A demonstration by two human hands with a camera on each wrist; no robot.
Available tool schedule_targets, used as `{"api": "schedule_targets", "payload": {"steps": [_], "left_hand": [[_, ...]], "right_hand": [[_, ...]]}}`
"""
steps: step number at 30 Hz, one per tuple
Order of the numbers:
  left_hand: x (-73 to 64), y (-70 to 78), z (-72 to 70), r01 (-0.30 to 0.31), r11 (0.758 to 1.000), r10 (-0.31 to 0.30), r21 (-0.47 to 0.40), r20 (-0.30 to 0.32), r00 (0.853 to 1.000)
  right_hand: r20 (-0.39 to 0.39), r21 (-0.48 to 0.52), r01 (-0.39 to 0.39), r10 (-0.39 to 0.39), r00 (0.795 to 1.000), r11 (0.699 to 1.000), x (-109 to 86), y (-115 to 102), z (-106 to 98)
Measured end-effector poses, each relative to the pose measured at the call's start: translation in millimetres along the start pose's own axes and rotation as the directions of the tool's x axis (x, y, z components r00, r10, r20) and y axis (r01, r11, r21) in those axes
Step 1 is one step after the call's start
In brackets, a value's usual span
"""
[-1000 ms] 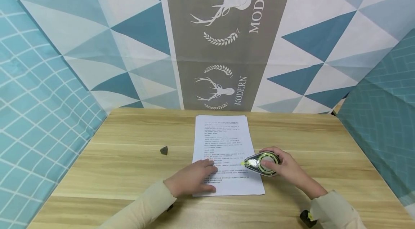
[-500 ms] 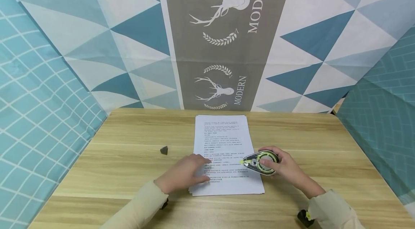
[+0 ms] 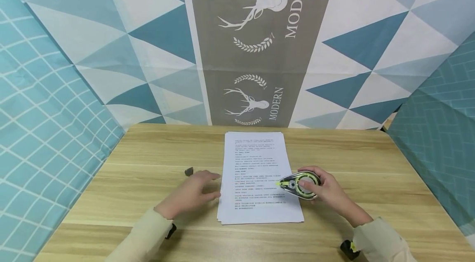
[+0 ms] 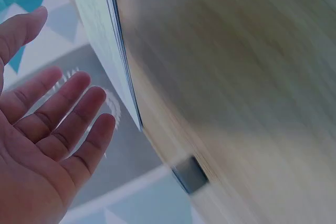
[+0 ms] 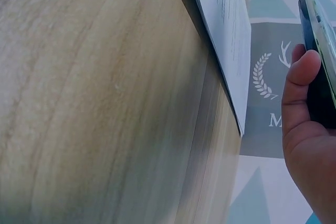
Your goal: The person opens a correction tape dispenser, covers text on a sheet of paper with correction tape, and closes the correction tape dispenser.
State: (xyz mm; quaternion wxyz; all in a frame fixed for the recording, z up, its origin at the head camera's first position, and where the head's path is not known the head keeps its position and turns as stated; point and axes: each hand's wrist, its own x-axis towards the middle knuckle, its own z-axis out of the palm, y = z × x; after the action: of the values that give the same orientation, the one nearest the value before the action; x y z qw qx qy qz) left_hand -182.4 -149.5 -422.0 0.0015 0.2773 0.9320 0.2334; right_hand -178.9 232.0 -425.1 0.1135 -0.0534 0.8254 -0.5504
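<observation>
A stack of printed paper [image 3: 256,159] lies on the wooden table. My right hand [image 3: 332,198] grips a correction tape dispenser [image 3: 293,185], clear-bodied with a yellow-green tip that overlaps the paper's right edge. The right wrist view shows the dispenser [image 5: 319,56] side-on, with a thumb and finger around it. Just left of the stack is my left hand [image 3: 191,192], holding nothing, fingers extended and apart in the left wrist view. Beyond its knuckles sits a small dark cap-like piece [image 3: 189,171], partly covered by the hand in the head view.
The wooden table [image 3: 345,154] reaches back to a patterned cloth backdrop [image 3: 256,68] with deer heads and triangles. Blue grid cloth [image 3: 48,130] hangs at the left, teal cloth [image 3: 441,130] at the right.
My left hand has lifted off the paper and moved left, to beside the stack near the small dark piece. The right hand keeps its grip on the correction tape dispenser, nearly still.
</observation>
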Motion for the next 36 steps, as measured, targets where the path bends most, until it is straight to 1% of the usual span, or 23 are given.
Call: {"api": "schedule_targets", "payload": {"steps": [4, 7, 13, 19, 21, 25, 28, 33, 35, 36], "left_hand": [[-5.5, -11.4, -7.6, 0.029, 0.999, -0.029, 0.014, -0.063, 0.998], [-9.2, -19.9, -12.6, 0.076, 0.997, -0.076, 0.0, -0.092, 0.993], [-15.9, -32.7, -19.4, 0.162, 0.985, -0.167, -0.055, -0.115, 0.979], [-19.6, -44.3, -23.8, 0.21, 0.973, -0.223, -0.094, -0.15, 0.963], [-20.1, -48.9, -24.7, 0.24, 0.965, -0.254, -0.106, -0.149, 0.956], [-20.5, -56.5, -26.7, 0.309, 0.943, -0.323, -0.126, -0.114, 0.939], [-20.0, -60.3, -27.7, 0.346, 0.928, -0.359, -0.138, -0.08, 0.93], [-17.9, -62.8, -28.9, 0.41, 0.893, -0.422, -0.183, -0.028, 0.906], [-16.5, -63.8, -28.6, 0.427, 0.885, -0.437, -0.183, -0.016, 0.899], [-15.6, -64.4, -28.2, 0.431, 0.884, -0.44, -0.179, -0.011, 0.898]], "right_hand": [[-0.006, 0.007, -0.012, 0.012, 1.0, 1.0, 0.0, 1, -1], [-0.008, 0.016, -0.019, 0.019, 1.0, 1.0, -0.4, 1, -2], [-0.018, 0.017, -0.036, 0.036, 0.999, 0.999, -0.5, 0, -2], [-0.023, 0.029, -0.063, 0.064, 0.998, 0.998, -0.4, 1, -2], [-0.024, 0.033, -0.07, 0.071, 0.997, 0.997, -0.5, 2, -2], [-0.028, 0.042, -0.081, 0.082, 0.996, 0.996, -0.9, 2, -2], [-0.027, 0.042, -0.075, 0.076, 0.997, 0.996, -0.6, 3, -2], [-0.025, 0.051, -0.078, 0.079, 0.997, 0.996, 0.3, 4, -2], [-0.023, 0.055, -0.078, 0.079, 0.997, 0.995, 0.6, 4, -1], [-0.021, 0.053, -0.074, 0.075, 0.997, 0.996, 0.7, 4, -1]]}}
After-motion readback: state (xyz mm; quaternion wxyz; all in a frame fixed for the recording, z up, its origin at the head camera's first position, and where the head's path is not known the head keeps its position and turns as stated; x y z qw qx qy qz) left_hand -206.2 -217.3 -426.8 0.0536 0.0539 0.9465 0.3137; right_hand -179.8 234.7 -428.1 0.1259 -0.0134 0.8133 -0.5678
